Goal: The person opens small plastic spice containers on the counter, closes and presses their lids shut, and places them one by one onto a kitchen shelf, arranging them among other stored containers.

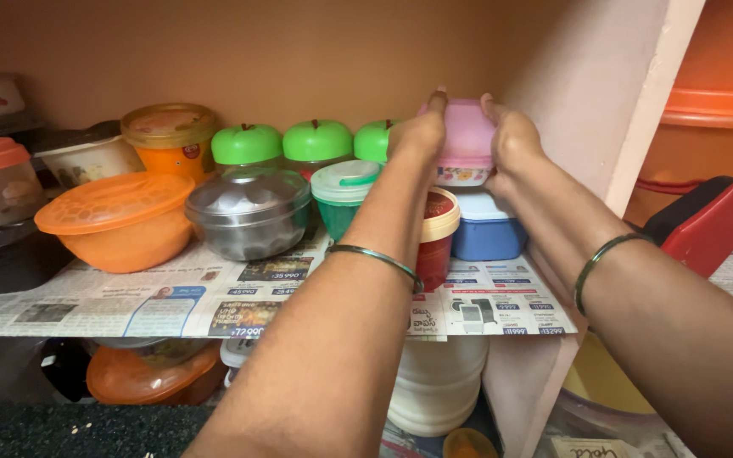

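Head view, looking down my forearms into the shelf: both hands are up on the pink-lidded container. My left hand clamps its left side, fingertip curled over the lid's top edge; my right hand presses the opposite side, so the grip is a two-handed squeeze on that one tub. It sits high, over the blue box with the white lid, and I can't tell whether it rests on that or hangs in my hands. Just below my left wrist stands the red tub with a cream lid. Green apple-shaped lids line the back, a steel bowl under a clear cover sits in front, an orange bowl further left, all on a newspaper-lined shelf.

Risk, as I judge it: only the sides are pinched, so if the lid is loose the body could drop away onto the blue box. My left forearm runs close over the red tub; a sideways swing would tip it. The pink wall crowds my right hand, leaving little room to turn.
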